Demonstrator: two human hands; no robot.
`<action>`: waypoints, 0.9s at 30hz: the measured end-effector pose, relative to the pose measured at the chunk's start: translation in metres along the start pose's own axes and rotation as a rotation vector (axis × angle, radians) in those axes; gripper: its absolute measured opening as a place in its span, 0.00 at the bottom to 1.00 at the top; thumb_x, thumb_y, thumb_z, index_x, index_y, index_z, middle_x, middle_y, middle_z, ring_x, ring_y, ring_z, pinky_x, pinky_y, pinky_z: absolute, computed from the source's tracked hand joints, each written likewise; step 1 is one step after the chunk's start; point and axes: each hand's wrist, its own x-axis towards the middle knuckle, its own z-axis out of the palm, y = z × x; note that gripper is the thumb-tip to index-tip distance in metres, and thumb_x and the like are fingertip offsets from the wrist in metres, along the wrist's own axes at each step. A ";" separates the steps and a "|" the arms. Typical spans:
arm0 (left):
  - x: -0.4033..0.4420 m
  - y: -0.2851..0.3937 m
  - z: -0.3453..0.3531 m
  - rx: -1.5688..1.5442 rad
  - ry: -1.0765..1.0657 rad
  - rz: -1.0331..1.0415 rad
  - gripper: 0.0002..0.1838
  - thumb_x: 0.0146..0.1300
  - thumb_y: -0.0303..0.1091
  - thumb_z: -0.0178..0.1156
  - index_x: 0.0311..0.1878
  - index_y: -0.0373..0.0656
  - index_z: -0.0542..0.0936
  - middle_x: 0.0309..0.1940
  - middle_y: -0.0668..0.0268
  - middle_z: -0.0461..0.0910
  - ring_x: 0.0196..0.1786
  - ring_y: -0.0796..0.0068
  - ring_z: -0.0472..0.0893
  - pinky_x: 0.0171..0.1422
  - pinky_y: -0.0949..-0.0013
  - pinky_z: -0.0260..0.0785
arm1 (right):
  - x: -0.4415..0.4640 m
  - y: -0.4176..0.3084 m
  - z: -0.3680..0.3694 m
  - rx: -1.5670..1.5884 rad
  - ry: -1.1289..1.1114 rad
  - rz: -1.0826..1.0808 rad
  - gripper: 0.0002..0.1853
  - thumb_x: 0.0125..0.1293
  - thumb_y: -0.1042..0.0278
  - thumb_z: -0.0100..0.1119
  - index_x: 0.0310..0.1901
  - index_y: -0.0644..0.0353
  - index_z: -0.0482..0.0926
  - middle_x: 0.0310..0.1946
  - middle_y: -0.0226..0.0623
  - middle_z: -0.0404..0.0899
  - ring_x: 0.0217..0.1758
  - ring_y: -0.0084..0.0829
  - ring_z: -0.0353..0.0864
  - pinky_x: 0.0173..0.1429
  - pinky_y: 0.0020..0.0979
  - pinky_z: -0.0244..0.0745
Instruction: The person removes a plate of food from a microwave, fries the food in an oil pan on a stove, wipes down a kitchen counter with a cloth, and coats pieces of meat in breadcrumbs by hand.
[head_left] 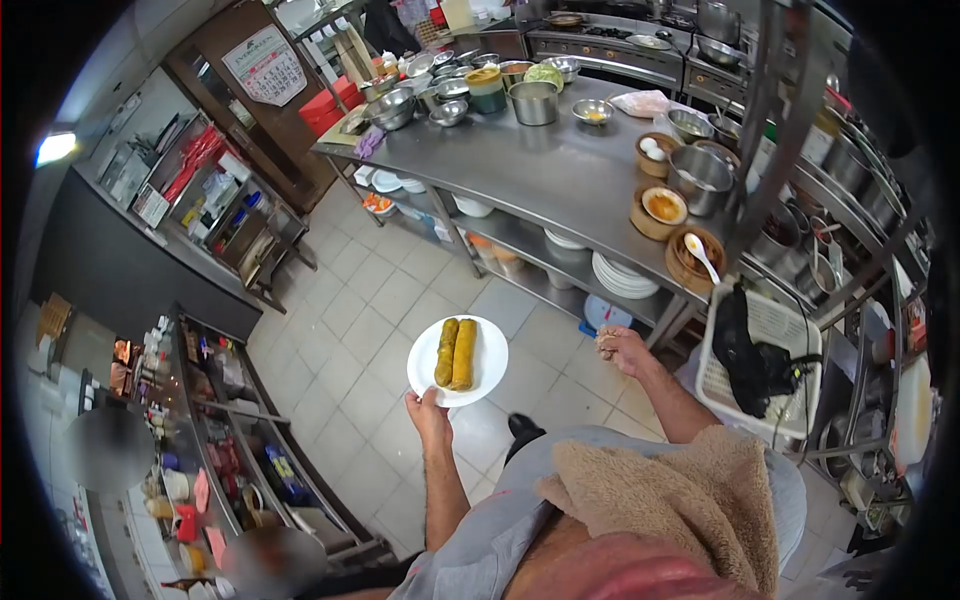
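My left hand (430,412) grips the near rim of a round white plate (492,375), thumb on top. Two long, yellow-brown rolls (463,355) lie side by side on it, and the plate is held over the tiled floor. Off to the right, my right hand (624,352) is closed, with something small, pale and crumpled at its fingertips that I cannot make out. That hand is apart from the plate, in front of the steel table's lower shelf. A tan towel (660,490) hangs over my shoulder and chest.
A long steel table (520,165) holds bowls, a pot (533,103) and bamboo steamers (655,222). Stacked plates (622,275) sit on its lower shelf. At right stands a white plastic basket (730,385) with a black item inside. Cluttered shelves (240,430) line the left.
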 end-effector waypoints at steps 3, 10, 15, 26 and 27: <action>0.094 0.003 0.028 0.028 -0.061 0.020 0.13 0.55 0.22 0.49 0.42 0.39 0.59 0.41 0.56 0.70 0.40 0.66 0.75 0.41 0.61 0.73 | 0.067 -0.015 0.016 0.013 -0.019 -0.012 0.11 0.50 0.82 0.54 0.37 0.62 0.71 0.25 0.32 0.72 0.26 0.26 0.73 0.26 0.25 0.67; 0.301 0.013 0.131 0.136 -0.297 -0.029 0.16 0.54 0.26 0.50 0.45 0.36 0.59 0.42 0.55 0.67 0.41 0.65 0.74 0.41 0.62 0.73 | 0.134 -0.065 0.085 0.154 0.135 -0.095 0.11 0.49 0.84 0.53 0.35 0.63 0.71 0.26 0.35 0.72 0.27 0.28 0.74 0.29 0.24 0.68; 0.414 -0.006 0.228 0.183 -0.435 -0.082 0.17 0.54 0.25 0.49 0.46 0.35 0.59 0.43 0.54 0.67 0.43 0.63 0.75 0.42 0.61 0.75 | 0.181 -0.110 0.138 0.154 0.085 -0.220 0.11 0.49 0.84 0.52 0.36 0.62 0.71 0.32 0.36 0.72 0.32 0.28 0.74 0.34 0.25 0.70; 0.553 0.015 0.270 0.071 -0.402 -0.203 0.17 0.52 0.24 0.51 0.46 0.35 0.61 0.40 0.56 0.69 0.40 0.69 0.74 0.41 0.68 0.72 | 0.354 -0.206 0.246 0.130 -0.041 -0.269 0.14 0.49 0.78 0.55 0.40 0.63 0.69 0.35 0.36 0.71 0.34 0.28 0.73 0.37 0.26 0.68; 0.567 0.028 0.262 0.057 -0.388 -0.183 0.17 0.52 0.24 0.51 0.46 0.35 0.61 0.39 0.56 0.69 0.40 0.69 0.74 0.42 0.69 0.71 | 0.379 -0.214 0.257 0.106 -0.111 -0.264 0.15 0.48 0.78 0.55 0.41 0.63 0.69 0.35 0.36 0.71 0.34 0.29 0.73 0.37 0.26 0.68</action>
